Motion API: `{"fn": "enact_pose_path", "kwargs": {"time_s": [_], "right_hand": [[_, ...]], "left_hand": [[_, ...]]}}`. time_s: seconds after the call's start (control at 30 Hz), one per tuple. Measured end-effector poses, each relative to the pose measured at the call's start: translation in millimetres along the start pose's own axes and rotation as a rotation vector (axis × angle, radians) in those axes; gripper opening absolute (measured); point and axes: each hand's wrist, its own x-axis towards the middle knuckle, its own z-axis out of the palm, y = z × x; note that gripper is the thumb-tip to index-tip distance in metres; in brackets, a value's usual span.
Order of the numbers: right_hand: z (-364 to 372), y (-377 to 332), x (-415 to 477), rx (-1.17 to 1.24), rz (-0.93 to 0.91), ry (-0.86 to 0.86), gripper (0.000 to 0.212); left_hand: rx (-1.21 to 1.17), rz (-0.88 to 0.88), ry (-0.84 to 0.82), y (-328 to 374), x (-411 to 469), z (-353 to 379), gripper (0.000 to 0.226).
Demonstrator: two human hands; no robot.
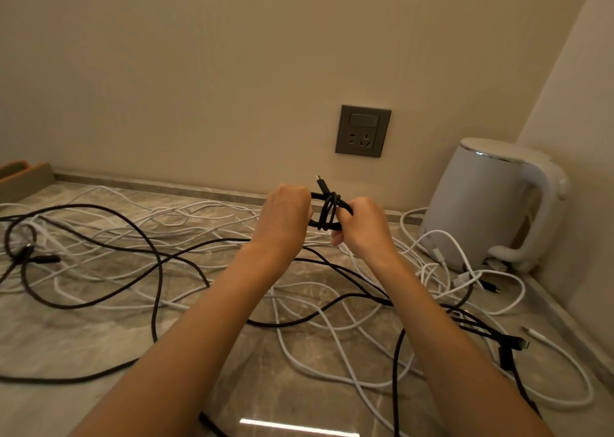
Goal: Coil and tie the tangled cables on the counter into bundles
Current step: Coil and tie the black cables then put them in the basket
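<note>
**Black bundle held crosswise above the back of the surface**

Both arms reach forward over the marble surface [99,353]. Between the hands, lifted clear of it and toward its back edge, is a small black cable bundle [327,212]. Its long axis runs left to right, from one hand to the other. Several turns of the same cable cross its middle roughly upright. One free end with a connector [319,181] sticks out of the top, pointing up and slightly left toward the wall.

The left grip [285,217] is curled into a fist around the bundle's left end, knuckles up. The right grip [362,227] is closed on the right end, fingers bent around the strands just beside the wrapped turns.

Under the arms, loose black cables [160,270] and white cables [277,320] lie tangled across most of the surface, crossing one another from the left edge to the right. A black cable near the left edge gathers into a small knot [24,254].

A white kettle [481,204] stands in the back right corner with white cable looped at its base. A grey wall socket [363,130] sits on the wall above the back edge. A wooden tray [23,177] is at the back left corner.
</note>
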Motion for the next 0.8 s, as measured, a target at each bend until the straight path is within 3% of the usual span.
{"fn": "enact_pose_path", "kwargs": {"time_s": [0.17,0.4,0.57,0.7,0.8], "right_hand": [[4.7,-2.8,-1.6,-0.060,0.012,-0.093,0.019],[-0.3,-2.8,-1.1,-0.090,-0.002,-0.183,0.011],[-5.1,0.5,-3.2,0.366,0.120,-0.173,0.025],[-11.3,1.4,-3.9,0.554,0.198,-0.138,0.023],[-14.1,-0.9,-4.1,0.552,0.197,-0.108,0.022]], "left_hand": [[0.164,-0.065,-0.127,5.1,-4.1,-3.3,0.014],[0.080,-0.069,-0.160,2.0,0.4,-0.6,0.014],[-0.130,-0.052,-0.039,-20.7,8.0,3.8,0.026],[-0.096,0.220,0.249,-18.9,5.6,1.1,0.035],[-0.105,0.272,0.102,-12.0,3.0,4.2,0.036]]}}
